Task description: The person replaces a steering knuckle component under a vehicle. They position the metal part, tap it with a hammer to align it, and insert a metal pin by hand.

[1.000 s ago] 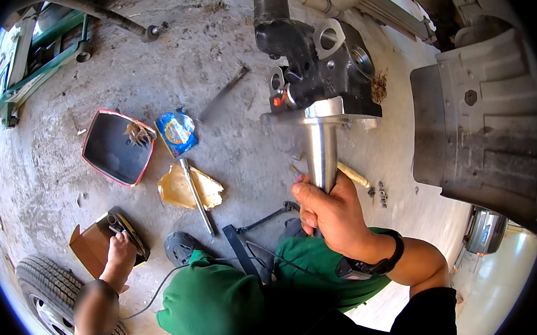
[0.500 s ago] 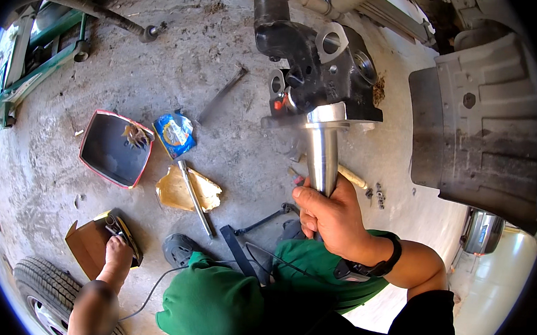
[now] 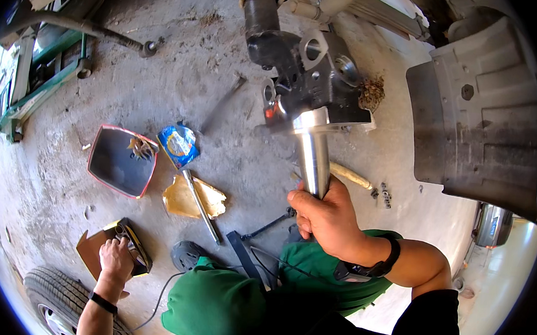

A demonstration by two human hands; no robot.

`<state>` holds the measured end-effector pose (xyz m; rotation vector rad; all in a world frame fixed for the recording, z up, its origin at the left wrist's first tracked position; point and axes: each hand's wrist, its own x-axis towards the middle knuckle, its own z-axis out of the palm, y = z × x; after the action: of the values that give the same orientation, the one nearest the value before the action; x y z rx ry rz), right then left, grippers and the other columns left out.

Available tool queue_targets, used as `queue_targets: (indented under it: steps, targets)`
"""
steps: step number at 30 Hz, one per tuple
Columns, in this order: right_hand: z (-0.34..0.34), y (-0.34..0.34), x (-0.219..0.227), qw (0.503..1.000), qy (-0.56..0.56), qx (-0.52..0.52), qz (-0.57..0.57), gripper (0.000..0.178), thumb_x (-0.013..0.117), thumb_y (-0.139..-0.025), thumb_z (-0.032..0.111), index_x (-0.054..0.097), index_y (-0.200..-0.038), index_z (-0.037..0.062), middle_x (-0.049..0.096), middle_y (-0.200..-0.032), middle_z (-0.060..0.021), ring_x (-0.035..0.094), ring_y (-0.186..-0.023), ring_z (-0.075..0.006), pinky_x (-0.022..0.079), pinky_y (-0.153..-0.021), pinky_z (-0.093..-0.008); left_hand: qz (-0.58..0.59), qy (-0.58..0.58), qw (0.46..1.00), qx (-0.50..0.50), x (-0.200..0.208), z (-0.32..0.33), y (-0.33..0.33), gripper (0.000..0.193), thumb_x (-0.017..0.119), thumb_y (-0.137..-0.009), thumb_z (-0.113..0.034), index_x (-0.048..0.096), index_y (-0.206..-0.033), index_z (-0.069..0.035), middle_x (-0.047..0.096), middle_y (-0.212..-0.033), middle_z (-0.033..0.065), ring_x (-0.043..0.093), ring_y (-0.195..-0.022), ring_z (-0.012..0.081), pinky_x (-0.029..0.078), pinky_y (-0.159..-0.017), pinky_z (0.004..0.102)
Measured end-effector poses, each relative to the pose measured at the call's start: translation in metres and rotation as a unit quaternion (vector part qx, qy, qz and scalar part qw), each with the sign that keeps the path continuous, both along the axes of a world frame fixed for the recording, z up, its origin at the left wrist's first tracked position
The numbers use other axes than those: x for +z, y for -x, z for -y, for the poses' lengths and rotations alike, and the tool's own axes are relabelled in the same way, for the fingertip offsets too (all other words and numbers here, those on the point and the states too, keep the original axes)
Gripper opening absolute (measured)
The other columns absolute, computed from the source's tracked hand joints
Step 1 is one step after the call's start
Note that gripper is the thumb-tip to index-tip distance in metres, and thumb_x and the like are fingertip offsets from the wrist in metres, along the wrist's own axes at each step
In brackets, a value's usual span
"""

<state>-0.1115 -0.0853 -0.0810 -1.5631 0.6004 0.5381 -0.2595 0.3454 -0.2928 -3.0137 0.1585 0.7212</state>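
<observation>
My right hand (image 3: 330, 218) is wrapped around the lower end of a shiny steel spindle shaft (image 3: 314, 161). The shaft comes down from a black steering knuckle (image 3: 315, 77), which is joined to a dark axle beam above. At lower left, my left hand (image 3: 116, 259) reaches over an open cardboard box (image 3: 89, 258) with a dark and yellow side. Its fingers are bent down at the box's contents, and their tips are hidden. Some small metal part seems to lie in the box, too small to name.
On the floor are a red-rimmed tray (image 3: 119, 163), a blue packet (image 3: 178, 145), a metal bar (image 3: 202, 206) lying across a yellowish torn piece (image 3: 182, 199), and a wooden handle (image 3: 352, 175). A tyre (image 3: 63, 293) lies at lower left; a green jack (image 3: 44, 83) stands at upper left.
The view has shifted, so floor things appear farther right and lower. The knuckle and my right hand on its shaft appear slightly farther left. My left hand stays at the box, its wrist drawn slightly back.
</observation>
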Motion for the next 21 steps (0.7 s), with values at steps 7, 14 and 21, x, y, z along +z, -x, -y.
queue_targets:
  steps: [7, 14, 21]
  targets:
    - [0.012, 0.005, -0.012, 0.987, 0.105, 0.082, 0.092, 0.017, 0.063, -0.091, 0.014, 0.049, -0.087, 0.004, 0.051, -0.058, -0.0018, 0.05, -0.045, -0.0099, 0.041, -0.042, -0.0275, 0.15, 0.089, 0.984, 0.041, 0.061, 0.033, -0.058, 0.003, 0.057, -0.076, -0.007, 0.057, -0.073, -0.006, 0.058, -0.063, 0.0162, 0.059, -0.061, 0.0373, 0.047, -0.057, 0.0484]
    - [0.033, -0.005, 0.002, 0.929, 0.215, 0.271, 0.133, 0.048, 0.064, -0.087, 0.036, 0.056, -0.09, -0.011, 0.065, -0.073, -0.0262, 0.067, -0.067, -0.0401, 0.052, -0.059, -0.0455, 0.063, 0.435, 0.87, 0.224, 0.167, 0.102, -0.138, 0.01, 0.05, -0.079, -0.001, 0.057, -0.072, -0.001, 0.058, -0.063, 0.0071, 0.054, -0.058, 0.0138, 0.043, -0.054, 0.0299]
    - [0.059, -0.023, 0.063, 0.858, 0.316, 0.244, 0.323, 0.031, 0.07, -0.091, 0.033, 0.062, -0.09, 0.0028, 0.062, -0.062, -0.0064, 0.062, -0.051, -0.0202, 0.049, -0.051, -0.0307, -0.01, 0.599, 0.79, 0.13, 0.276, 0.23, -0.187, 0.013, 0.047, -0.081, 0.005, 0.058, -0.082, -0.001, 0.052, -0.065, 0.0008, 0.045, -0.063, 0.0038, 0.038, -0.056, 0.0224]
